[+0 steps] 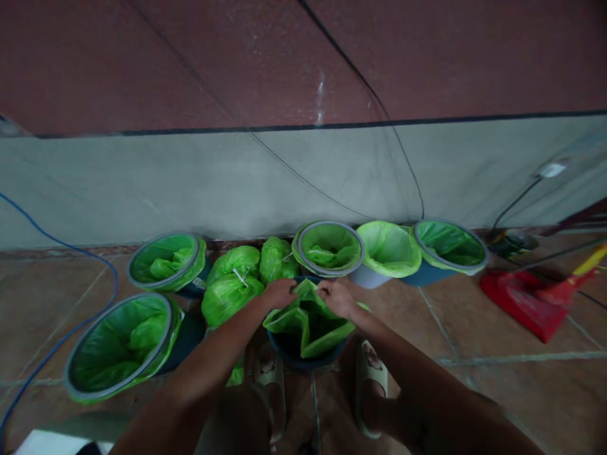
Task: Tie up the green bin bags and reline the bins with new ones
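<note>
A green bin liner (312, 325) stands partly open inside a dark blue trash bin (308, 363) between my feet. My left hand (281, 293) is closed on the far left part of the liner's edge. On the far right part, my right hand (336, 297) pinches the same edge. The liner's near edge droops in folds inside the bin's rim, and its bottom is hidden in shadow. Just left of my left hand lie tied green garbage bags (232, 291), the nearest with a white tie on top.
Lined bins stand at left, a far one (164, 262) and a near one (118, 347). Along the wall are more lined bins (328, 248), (386, 249), (450, 245). A red dustpan (524, 303) lies right. A blue cable (71, 249) crosses the left floor.
</note>
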`<state>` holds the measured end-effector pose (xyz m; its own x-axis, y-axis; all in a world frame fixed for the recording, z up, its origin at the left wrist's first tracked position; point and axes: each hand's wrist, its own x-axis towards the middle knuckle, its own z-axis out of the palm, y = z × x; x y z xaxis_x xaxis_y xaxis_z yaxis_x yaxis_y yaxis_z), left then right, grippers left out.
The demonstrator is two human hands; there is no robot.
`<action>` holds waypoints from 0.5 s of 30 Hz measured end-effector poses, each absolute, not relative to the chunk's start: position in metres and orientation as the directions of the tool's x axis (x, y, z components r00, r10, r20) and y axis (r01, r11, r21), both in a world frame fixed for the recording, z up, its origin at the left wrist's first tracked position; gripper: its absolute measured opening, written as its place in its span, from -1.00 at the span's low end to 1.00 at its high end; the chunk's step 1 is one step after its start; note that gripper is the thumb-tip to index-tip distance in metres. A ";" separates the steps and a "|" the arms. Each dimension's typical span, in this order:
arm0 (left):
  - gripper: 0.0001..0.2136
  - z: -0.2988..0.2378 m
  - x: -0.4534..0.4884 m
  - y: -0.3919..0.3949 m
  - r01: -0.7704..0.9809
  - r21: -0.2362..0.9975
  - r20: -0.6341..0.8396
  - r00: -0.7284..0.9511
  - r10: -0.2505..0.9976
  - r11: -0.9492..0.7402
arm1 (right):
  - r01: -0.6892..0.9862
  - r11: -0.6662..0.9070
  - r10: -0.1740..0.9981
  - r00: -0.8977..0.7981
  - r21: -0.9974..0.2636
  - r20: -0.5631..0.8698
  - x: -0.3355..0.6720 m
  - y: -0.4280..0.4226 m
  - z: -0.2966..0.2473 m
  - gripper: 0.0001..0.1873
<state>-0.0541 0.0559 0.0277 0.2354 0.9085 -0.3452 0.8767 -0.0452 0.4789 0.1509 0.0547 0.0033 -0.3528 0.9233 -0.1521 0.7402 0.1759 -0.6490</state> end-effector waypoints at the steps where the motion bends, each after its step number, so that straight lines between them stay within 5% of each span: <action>1: -0.91 0.021 -0.053 0.058 0.856 0.516 -0.348 0.219 0.912 -0.008 | 0.746 0.164 0.922 -0.348 -0.645 -0.168 0.151 0.058 0.002 -0.76; 10: -0.79 -0.022 -0.077 0.086 0.541 0.772 -0.417 0.036 0.908 0.333 | 0.839 -0.017 0.968 -0.122 -0.544 -0.220 0.166 0.084 -0.034 -0.73; 15: -0.82 -0.037 -0.080 0.113 0.661 0.669 -0.451 -0.002 0.893 0.339 | 0.808 -0.210 0.975 0.133 -0.550 -0.178 0.165 0.086 -0.058 -0.69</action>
